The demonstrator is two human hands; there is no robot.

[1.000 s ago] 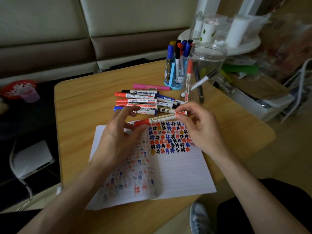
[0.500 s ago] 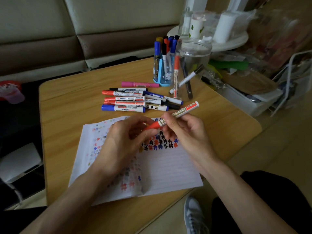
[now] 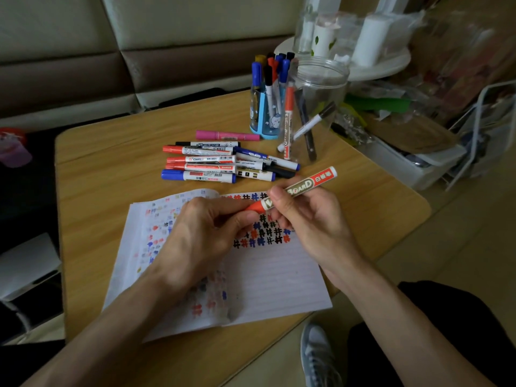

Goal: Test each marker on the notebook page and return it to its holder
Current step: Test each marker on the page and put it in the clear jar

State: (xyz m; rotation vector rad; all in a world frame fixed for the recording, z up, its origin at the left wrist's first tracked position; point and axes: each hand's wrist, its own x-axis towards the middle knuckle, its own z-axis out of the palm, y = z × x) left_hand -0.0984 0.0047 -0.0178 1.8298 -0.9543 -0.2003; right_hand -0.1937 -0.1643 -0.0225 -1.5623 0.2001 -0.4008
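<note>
Marker [image 3: 300, 188], a red whiteboard one, hangs tilted just above the open notebook [image 3: 279, 280], red front end low on the left, tail raised to the right. The right hand [image 3: 312, 222] pinches its barrel between thumb and curled fingers; the left hand [image 3: 203, 236] grips the red end, fingers closed round it. The page beneath carries red, blue and black hash marks and lies on a wooden table [image 3: 111, 169]. Beyond lies a pile of markers [image 3: 212, 167], then a blue pen holder [image 3: 262, 118] full of markers, beside a clear jar [image 3: 318, 107] holding a few more.
</note>
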